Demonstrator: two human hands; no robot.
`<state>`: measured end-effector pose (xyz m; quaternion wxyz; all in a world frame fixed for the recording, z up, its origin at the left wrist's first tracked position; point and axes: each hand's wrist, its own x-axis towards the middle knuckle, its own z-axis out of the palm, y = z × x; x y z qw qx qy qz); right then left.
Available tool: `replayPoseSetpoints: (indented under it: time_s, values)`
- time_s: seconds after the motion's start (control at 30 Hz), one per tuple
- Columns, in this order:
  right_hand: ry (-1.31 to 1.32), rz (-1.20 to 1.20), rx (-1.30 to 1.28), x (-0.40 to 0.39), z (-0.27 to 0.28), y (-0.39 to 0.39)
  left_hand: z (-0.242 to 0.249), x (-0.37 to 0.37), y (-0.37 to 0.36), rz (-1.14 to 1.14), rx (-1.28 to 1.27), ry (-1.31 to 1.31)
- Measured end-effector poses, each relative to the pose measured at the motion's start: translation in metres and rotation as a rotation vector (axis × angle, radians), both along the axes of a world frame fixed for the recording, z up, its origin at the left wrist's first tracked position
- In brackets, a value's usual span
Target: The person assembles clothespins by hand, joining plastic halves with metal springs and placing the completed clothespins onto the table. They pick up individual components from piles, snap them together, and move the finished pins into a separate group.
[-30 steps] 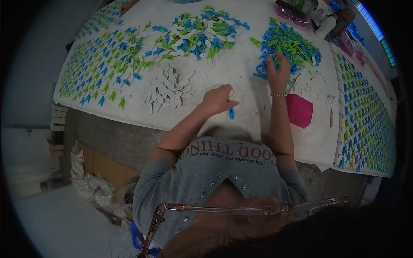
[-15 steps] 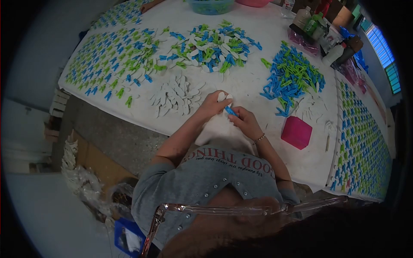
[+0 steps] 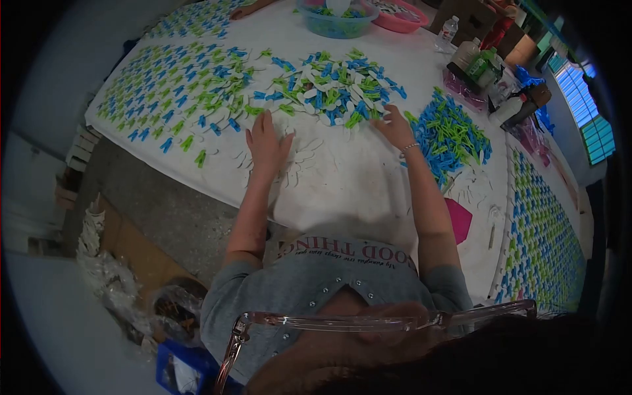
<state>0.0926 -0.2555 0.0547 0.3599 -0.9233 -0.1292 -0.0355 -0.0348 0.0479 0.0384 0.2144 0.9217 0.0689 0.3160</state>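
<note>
My left hand (image 3: 266, 146) is over the white pieces (image 3: 299, 161) on the white-covered table, its fingers apart and nothing seen in them. Beyond it lies a mixed pile of blue, green and white clips (image 3: 336, 85). At the right edge of that pile, my right hand (image 3: 396, 128) has its fingers spread, close to the clips, with nothing visible in it. Just right of this hand is a heap of blue and green pieces (image 3: 454, 128). Rows of clips (image 3: 151, 99) cover the table's left part.
At the far edge stand a blue basin (image 3: 337, 26) and a pink basin (image 3: 403, 21). Bottles (image 3: 484, 66) are at the back right. A magenta container (image 3: 458, 220) sits near my right forearm. Another person's hand (image 3: 245, 10) rests at the far left.
My hands have come apart from in front of my body and reached forward to the pile. The blue and white clip they held is no longer in them. The view has shifted slightly.
</note>
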Motion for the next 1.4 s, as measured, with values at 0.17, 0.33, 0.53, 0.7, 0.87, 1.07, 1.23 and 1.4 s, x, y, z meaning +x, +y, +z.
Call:
replayPoseSetpoints:
  time_s: [0.17,0.33,0.53,0.7,0.87,1.07,1.23,1.4]
  values:
    - [0.096,-0.087,-0.009,0.028,-0.033,0.055,-0.009,-0.019,-0.031,-0.14,0.009,-0.069]
    - [-0.186,-0.176,0.004,0.035,-0.053,0.067,-0.011,-0.024,-0.051,-0.285,-0.042,-0.057]
    - [0.278,-0.194,0.581,0.0,-0.054,0.043,-0.015,-0.003,-0.074,-0.468,-0.145,-0.013]
    - [0.222,-0.088,0.858,-0.061,-0.046,0.029,-0.03,0.028,-0.111,-0.574,-0.736,0.199]
    - [0.043,-0.07,0.622,-0.105,-0.054,0.028,-0.029,0.045,-0.144,-0.559,-0.714,0.234]
    - [0.02,-0.067,0.648,-0.118,-0.058,0.033,-0.045,0.047,-0.157,-0.46,-0.634,0.09]
    - [-0.119,-0.113,0.491,-0.107,-0.061,0.04,-0.048,0.041,-0.162,-0.369,-0.656,0.035]
    - [-0.042,-0.141,0.544,-0.111,-0.053,0.044,-0.046,0.043,-0.157,-0.391,-0.879,0.061]
